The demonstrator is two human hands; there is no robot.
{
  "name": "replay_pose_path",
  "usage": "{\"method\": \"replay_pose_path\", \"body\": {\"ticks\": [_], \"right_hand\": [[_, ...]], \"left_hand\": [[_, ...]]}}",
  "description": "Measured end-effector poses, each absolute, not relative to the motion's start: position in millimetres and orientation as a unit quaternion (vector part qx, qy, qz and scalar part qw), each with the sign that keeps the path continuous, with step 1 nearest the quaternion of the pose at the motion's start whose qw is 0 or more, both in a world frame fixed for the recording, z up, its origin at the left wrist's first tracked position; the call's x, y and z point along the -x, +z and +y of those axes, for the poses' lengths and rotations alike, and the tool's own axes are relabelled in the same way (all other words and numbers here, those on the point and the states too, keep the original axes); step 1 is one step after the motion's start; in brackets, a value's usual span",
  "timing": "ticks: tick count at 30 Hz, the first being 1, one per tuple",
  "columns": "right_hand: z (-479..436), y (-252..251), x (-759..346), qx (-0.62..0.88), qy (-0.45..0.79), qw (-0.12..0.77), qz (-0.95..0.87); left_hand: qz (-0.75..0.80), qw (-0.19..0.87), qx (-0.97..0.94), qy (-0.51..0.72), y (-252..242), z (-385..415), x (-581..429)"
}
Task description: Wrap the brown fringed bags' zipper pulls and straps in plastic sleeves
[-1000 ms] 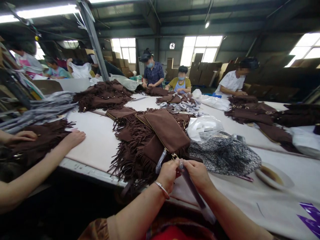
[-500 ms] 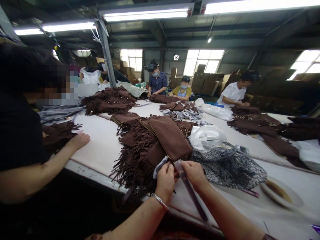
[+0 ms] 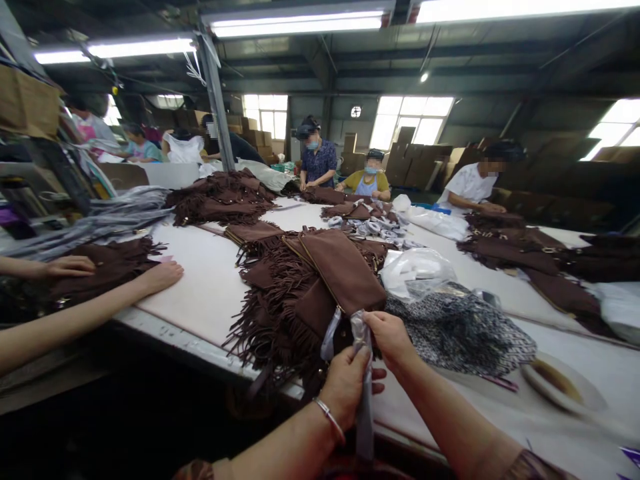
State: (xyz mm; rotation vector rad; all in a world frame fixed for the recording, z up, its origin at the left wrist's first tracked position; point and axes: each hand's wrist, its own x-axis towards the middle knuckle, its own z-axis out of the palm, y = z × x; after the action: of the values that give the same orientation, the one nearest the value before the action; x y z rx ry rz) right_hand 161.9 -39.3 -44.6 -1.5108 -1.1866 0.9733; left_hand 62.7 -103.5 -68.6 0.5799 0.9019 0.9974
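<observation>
1. At the left of the frame, a co-worker's hand (image 3: pixel 163 275) lies flat at the edge of a brown fringed bag (image 3: pixel 107 267) on the pale desk (image 3: pixel 200 267).
2. Left of centre, a heap of brown fringed bags (image 3: pixel 273 293) reaches the desk's near edge; a brown zip pouch (image 3: pixel 345 270) lies on top, tilted, its lower end towards the person's hands.
3. At lower centre, the left hand (image 3: pixel 349 380) has its fingers wrapped round the film-wrapped strap (image 3: pixel 365 427), just below the pouch. The strap's long axis runs nearly upright in the frame, its lower part hanging below the grip.
4. Just right of it, the right hand (image 3: pixel 393 337) pinches the strap's upper end between thumb and forefinger. That end lies to the left of these fingers, beside the pouch's lower corner; the right hand is nearer it, the left lower down.
5. Farther right lie a clear plastic bag (image 3: pixel 420 270), a black-and-white patterned cloth (image 3: pixel 460 333) and, at lower right, a tape roll (image 3: pixel 593 397).
</observation>
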Motion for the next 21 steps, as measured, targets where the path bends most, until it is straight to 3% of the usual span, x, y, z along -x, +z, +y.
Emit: {"method": "replay_pose_path", "body": {"ticks": [7, 10, 14, 21], "right_hand": [[-52.1, -49.8, -177.5, 0.600, 0.416, 0.479, -0.488], [-64.9, -47.2, -192.4, 0.523, 0.260, 0.452, -0.674], [-79.6, -39.3, -200.8, 0.333, 0.023, 0.285, -0.898], [-72.6, -24.6, -185.3, 0.261, -0.050, 0.192, -0.945]], "left_hand": [[0.444, 0.706, -0.336, 0.437, -69.3, -112.7, -47.1], [0.444, 0.713, -0.327, 0.433, -70.0, -117.7, -35.7], [0.412, 0.741, -0.313, 0.429, -67.3, -124.6, -27.3], [0.430, 0.737, -0.312, 0.419, -68.7, -131.2, -25.5]]}}
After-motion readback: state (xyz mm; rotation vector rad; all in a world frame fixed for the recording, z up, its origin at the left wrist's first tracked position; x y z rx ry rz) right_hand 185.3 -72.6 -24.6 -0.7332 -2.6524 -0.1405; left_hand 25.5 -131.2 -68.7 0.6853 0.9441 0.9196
